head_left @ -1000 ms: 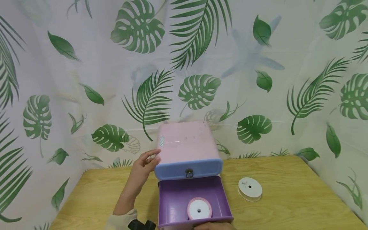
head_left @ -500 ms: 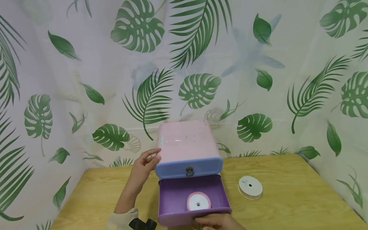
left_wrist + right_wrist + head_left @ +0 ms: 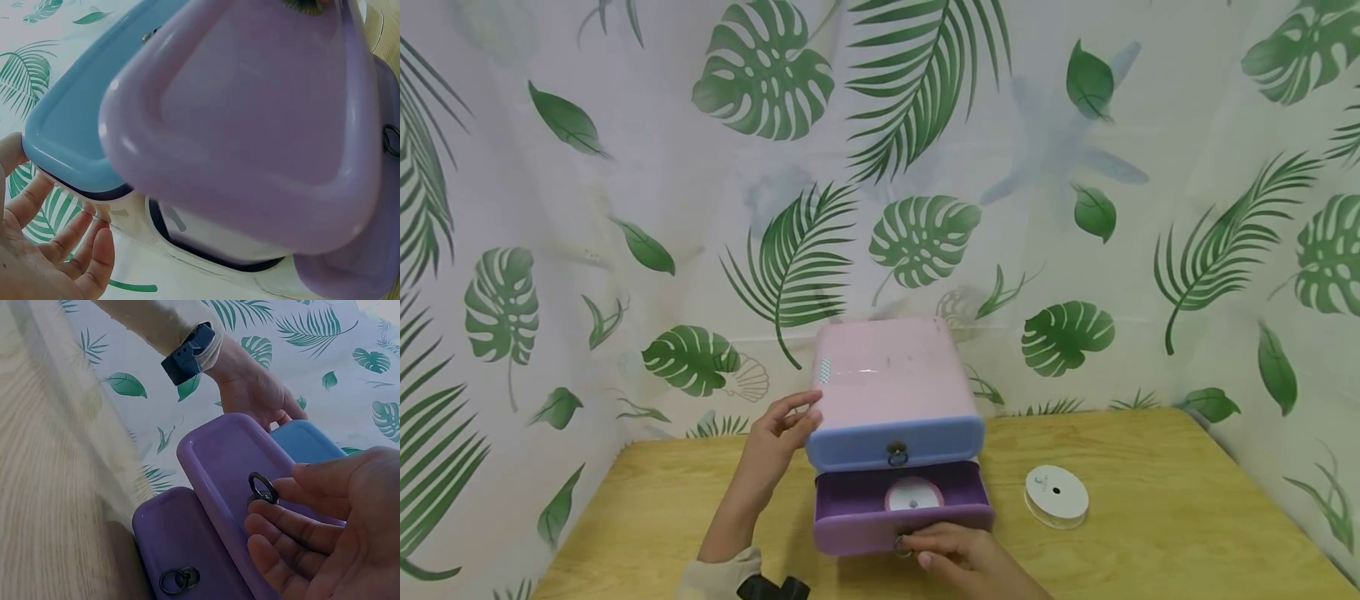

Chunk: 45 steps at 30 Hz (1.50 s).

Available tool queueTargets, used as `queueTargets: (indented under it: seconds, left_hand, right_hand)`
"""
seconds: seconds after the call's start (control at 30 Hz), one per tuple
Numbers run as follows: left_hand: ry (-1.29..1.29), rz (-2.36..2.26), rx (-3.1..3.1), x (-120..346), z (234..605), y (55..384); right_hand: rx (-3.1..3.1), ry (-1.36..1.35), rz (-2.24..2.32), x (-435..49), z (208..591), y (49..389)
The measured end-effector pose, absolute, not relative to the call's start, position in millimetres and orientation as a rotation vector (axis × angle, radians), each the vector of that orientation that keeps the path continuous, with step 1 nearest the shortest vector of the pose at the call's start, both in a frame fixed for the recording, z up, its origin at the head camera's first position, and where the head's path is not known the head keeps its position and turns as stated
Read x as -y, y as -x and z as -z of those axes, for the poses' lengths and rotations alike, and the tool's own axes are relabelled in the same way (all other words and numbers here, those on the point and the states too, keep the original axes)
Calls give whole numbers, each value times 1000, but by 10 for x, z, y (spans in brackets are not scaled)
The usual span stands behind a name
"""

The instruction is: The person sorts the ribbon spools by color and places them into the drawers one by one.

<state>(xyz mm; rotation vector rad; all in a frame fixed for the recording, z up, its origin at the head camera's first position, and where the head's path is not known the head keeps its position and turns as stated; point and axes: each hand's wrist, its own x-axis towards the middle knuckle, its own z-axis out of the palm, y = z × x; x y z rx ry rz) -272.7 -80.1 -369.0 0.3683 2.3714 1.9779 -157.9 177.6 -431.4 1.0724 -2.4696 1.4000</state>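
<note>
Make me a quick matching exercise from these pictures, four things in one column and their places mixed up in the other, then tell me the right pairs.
Things:
1. left hand
2. white spool
3. right hand
4. pink-rimmed spool

Places:
A. inside the open drawer
B. at the left side of the cabinet
C. at the open drawer's ring
D. on the table, right of the cabinet

Pairs: 1-B, 2-D, 3-C, 4-A
</note>
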Motion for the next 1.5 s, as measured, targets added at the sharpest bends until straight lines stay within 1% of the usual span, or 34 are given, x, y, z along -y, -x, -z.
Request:
queueTargets:
  seconds: [0.37,0.73,0.87,1.17,1.5]
  left_hand:
    - [-386,-1990,-2357,788,3695,2746]
    - [-388,-1990,-2336,785,3669,2708]
    - [-381,-1994,-2334,785,3684,2712]
    - [-337,-1981,-2358,818,3722,2708]
    - [-360,-1973,-2381,818,3699,2724]
  right_hand:
    - [2556,-808,-1605,-1718,4261,1692]
    - [2576,-440,-1652,-1632,4368,1894]
    - [2552,-416,-1689,-1635,4401,1934]
    - [2533,-474,-1760,-1643,4432,1955]
    - [2534,-524,-1745,-1680,4465,1931]
